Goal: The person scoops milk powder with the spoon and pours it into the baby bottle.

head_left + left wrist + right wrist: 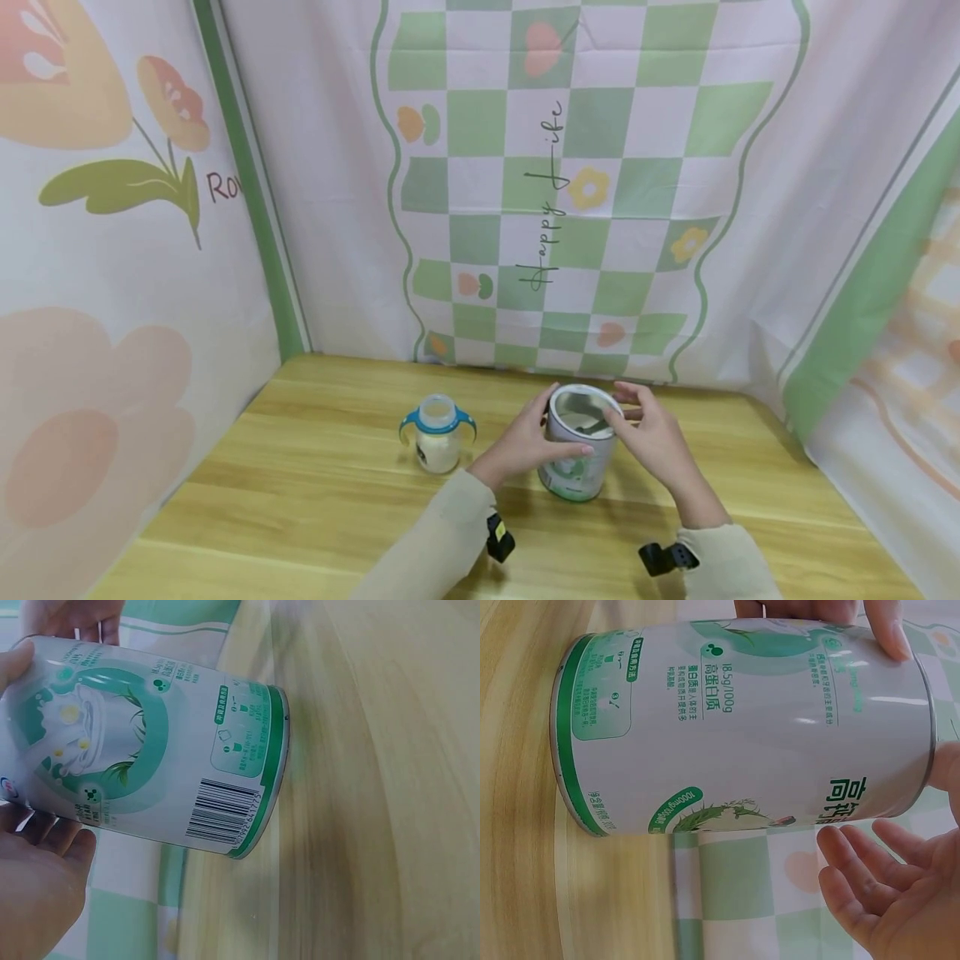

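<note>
Tin [577, 450], open at the top, is stood on the table [315, 500] near the middle, tilted slightly toward the camera in the head view. Pale powder and what looks like a scoop are seen inside; the scoop is too small to be told for sure. Left hand [525, 446] is wrapped round the tin's left wall, thumb laid across the front label, fingers [45, 840] curled behind. Right hand [651, 433] is held at the right rim with its fingers [862, 862] relaxed and spread, just beside the wall; whether the thumb is touching the rim cannot be told. Nothing is gripped by it. Bottle [437, 433] with blue handles is stood to the left, apart from the tin, its neck open.

Risks, as judged from here: the tin is steadied by one hand only, so it could be tipped if the rim is pushed or pulled by the right hand, and powder would be spilled onto the table. Label surface looks glossy, so slip under the left thumb is possible if the grip is loosened. If the tin is swung left, the light bottle could be knocked over. Rim edge may be sharp where the fingers are passed over it. Powder could also be scattered if anything is lifted out fast.
</note>
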A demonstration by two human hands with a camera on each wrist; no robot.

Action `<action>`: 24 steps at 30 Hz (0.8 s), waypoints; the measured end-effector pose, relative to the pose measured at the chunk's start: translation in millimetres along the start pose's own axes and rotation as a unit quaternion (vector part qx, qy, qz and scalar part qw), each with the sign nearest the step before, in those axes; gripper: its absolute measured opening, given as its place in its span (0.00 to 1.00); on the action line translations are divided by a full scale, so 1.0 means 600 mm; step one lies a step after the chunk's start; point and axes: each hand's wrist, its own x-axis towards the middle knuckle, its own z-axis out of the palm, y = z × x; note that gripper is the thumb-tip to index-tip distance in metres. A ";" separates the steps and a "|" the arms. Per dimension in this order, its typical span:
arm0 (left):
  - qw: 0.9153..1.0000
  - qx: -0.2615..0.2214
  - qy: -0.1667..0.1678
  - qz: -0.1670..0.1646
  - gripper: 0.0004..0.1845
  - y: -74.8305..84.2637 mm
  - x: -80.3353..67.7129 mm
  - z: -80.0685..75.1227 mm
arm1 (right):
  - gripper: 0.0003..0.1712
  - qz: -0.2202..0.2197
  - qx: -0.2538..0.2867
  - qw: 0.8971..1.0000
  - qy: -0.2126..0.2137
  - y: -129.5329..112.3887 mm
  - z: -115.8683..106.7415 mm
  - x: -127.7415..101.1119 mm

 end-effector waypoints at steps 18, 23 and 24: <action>1.000 0.004 -0.011 0.012 0.50 0.011 -0.011 -0.029 | 0.35 -0.001 0.001 1.000 -0.026 -0.001 -0.004 -0.001; 0.998 0.054 -0.012 0.042 0.46 0.024 -0.020 -0.055 | 0.33 -0.013 0.000 1.000 -0.015 -0.003 -0.009 -0.003; 0.996 0.069 -0.010 0.049 0.45 0.027 -0.022 -0.062 | 0.32 -0.017 -0.003 1.000 -0.010 -0.002 -0.010 -0.004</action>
